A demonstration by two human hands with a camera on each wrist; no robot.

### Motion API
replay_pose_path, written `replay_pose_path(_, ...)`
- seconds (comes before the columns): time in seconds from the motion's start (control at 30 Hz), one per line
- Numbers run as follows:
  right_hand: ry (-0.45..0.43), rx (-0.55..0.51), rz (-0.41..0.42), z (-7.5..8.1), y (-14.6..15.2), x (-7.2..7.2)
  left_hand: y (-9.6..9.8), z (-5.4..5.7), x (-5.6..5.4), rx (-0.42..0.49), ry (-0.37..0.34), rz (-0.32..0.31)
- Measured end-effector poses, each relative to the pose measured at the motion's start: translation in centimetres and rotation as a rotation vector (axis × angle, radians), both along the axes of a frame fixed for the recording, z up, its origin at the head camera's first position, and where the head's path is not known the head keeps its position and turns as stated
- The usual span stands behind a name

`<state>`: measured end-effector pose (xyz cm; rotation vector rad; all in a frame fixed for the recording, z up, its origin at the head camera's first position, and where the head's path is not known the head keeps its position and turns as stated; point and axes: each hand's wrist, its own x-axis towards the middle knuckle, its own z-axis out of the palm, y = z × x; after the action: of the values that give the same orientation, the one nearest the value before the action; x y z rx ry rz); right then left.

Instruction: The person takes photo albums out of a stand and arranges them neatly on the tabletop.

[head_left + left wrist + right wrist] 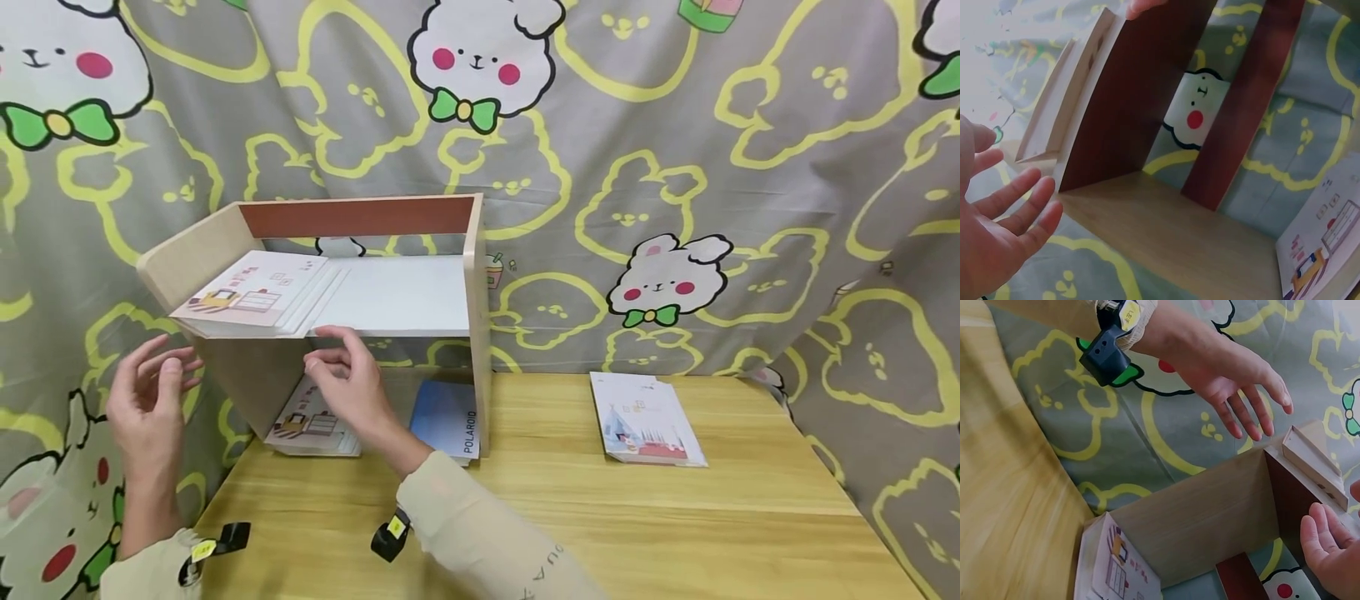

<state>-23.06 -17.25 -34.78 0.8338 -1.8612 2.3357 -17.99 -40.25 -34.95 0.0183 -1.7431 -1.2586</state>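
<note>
A stack of white books (258, 287) with a yellow vehicle on the cover lies flat at the left of a wooden shelf's upper board (405, 292), its near edge at the board's front. My left hand (153, 408) hovers off the shelf's left side, fingers spread and loosely bent, holding nothing; the left wrist view shows its palm near the books. At the front edge of the board, just right of the stack, is my right hand (352, 383). Its fingers are loosely bent with nothing between them, as the right wrist view also shows.
On the lower level are similar books (311, 421) at the left and a blue POLAROID book (447, 417) at the right. Another illustrated book (645, 421) lies on the wooden table (555, 517) to the right. A patterned curtain (660, 108) hangs behind.
</note>
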Motion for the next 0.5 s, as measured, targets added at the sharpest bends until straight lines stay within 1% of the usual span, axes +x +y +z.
replay_pose_path(0.17,-0.012,-0.001,0.005,0.4,-0.4,-0.2,-0.2,0.3,-0.5,-0.008,-0.036,0.000)
replay_pose_path(0.3,-0.012,0.032,0.021,0.6,-0.6,-0.2,-0.4,0.6,-0.9,-0.020,-0.063,-0.008)
replay_pose_path(0.4,-0.018,0.052,0.026,0.7,-0.9,-0.2,-0.7,0.8,-1.2,-0.014,-0.074,-0.027)
replay_pose_path(0.5,-0.030,0.057,0.025,0.9,-1.2,-0.2,-1.1,1.0,-1.3,0.022,-0.071,-0.059)
